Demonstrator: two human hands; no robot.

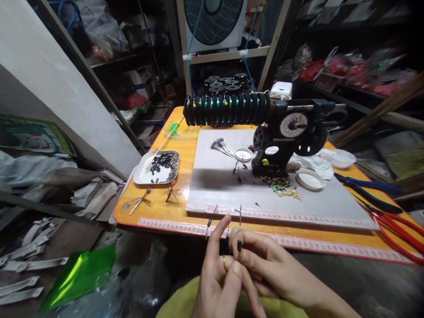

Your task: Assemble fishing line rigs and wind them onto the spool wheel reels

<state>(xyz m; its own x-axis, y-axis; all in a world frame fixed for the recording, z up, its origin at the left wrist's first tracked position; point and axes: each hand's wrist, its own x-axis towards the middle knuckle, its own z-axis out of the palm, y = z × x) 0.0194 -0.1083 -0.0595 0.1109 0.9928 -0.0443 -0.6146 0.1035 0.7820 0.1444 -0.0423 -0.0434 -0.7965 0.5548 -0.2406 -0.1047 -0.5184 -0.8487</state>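
Snugly, a stubby black cylinder [239,245] sits in bare hands [274,261].

The right hand [265,256] partly hides a small black cylindrical piece [240,245]; the bottom edge cuts off the left hand [218,282], the top edge the white box fan with black grille [215,24].

Tabletop [187,163] reads bright enough, light seemingly from above, with a soft dark shadow on the grey board [218,196] near its left edge; left shelves [139,66] past the far-left corner are dim, and frame top right goes near-black. Green foil [79,276] off the near-left corner throws hard glare. Wide lens stretches the red-handled tool [397,227] by the near-right corner, bags [351,66] beyond smear, left hand [217,278], right hand [274,260] and black piece [239,245] slightly soft.
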